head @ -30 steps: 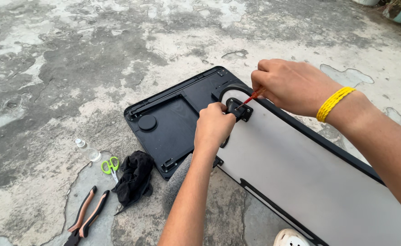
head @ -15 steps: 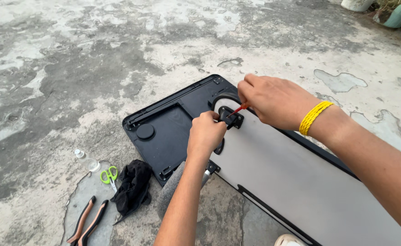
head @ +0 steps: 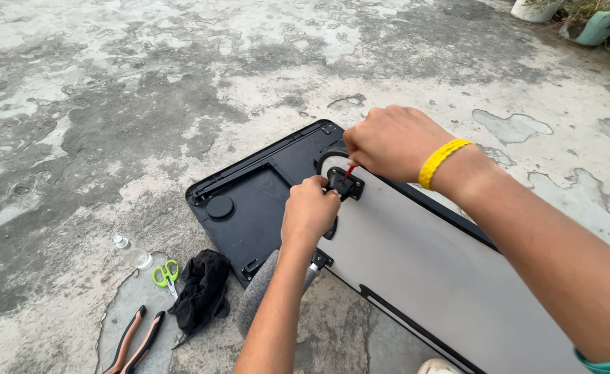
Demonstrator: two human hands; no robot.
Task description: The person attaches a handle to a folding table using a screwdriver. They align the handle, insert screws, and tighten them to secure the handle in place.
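Centrally in the frame, the right hand point(head: 391, 142) is gripping a red-handled screwdriver point(head: 348, 172), its shaft slanting down-left into the black bracket point(head: 345, 184), which the left hand point(head: 310, 211), closed just below-left, is pinching against the white panel point(head: 429, 270).

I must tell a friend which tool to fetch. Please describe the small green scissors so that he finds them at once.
Start at the black plastic panel lying on the cracked concrete floor. Near its lower left corner lies a crumpled black cloth; the small green-handled scissors lie beside it, between it and a small clear bottle. Only they are bright green.
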